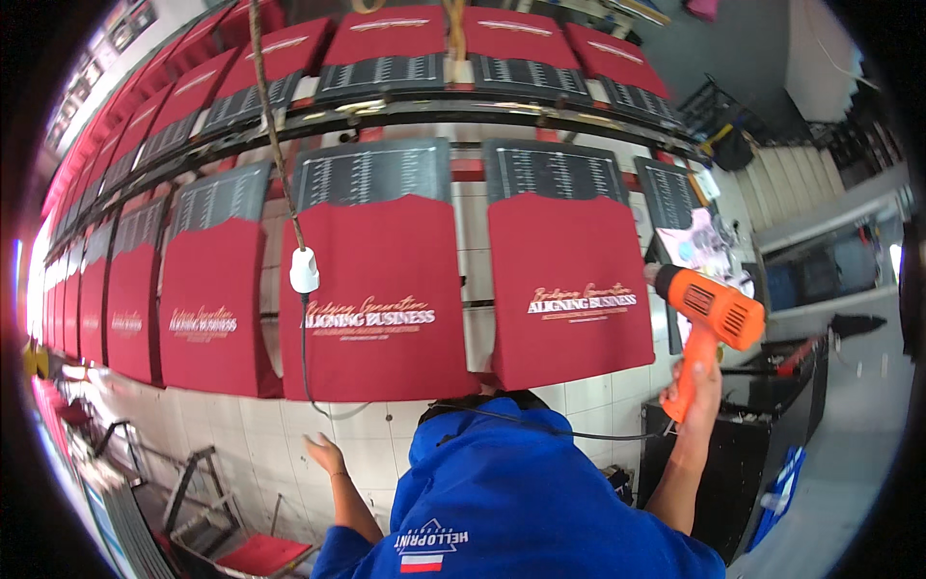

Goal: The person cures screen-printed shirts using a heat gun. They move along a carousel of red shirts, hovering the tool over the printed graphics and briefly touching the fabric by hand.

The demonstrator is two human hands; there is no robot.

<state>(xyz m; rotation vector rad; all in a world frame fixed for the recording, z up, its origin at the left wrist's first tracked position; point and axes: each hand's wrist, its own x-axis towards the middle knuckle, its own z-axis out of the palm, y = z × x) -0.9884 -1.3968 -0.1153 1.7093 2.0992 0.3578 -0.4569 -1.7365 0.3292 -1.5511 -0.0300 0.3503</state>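
My right hand (706, 394) is wrapped round the handle of an orange heat gun (716, 311). The gun's dark nozzle points left, just off the right edge of a red T-shirt (571, 261) with a white and gold print. That shirt is stretched over a dark printing board (555, 172) marked with white scales. To its left, a second red shirt (376, 256) lies on a similar board. My left hand (326, 454) is held low over the floor, fingers apart and nothing in it, nearest the second shirt's front edge.
A white plug connector (304, 271) hangs on a cord over the second shirt; the gun's black cable crosses my body. More red shirts (391, 37) line a rear row behind a metal rail (386, 108). A black cabinet (748, 425) stands right, a red-seated chair (262, 555) lower left.
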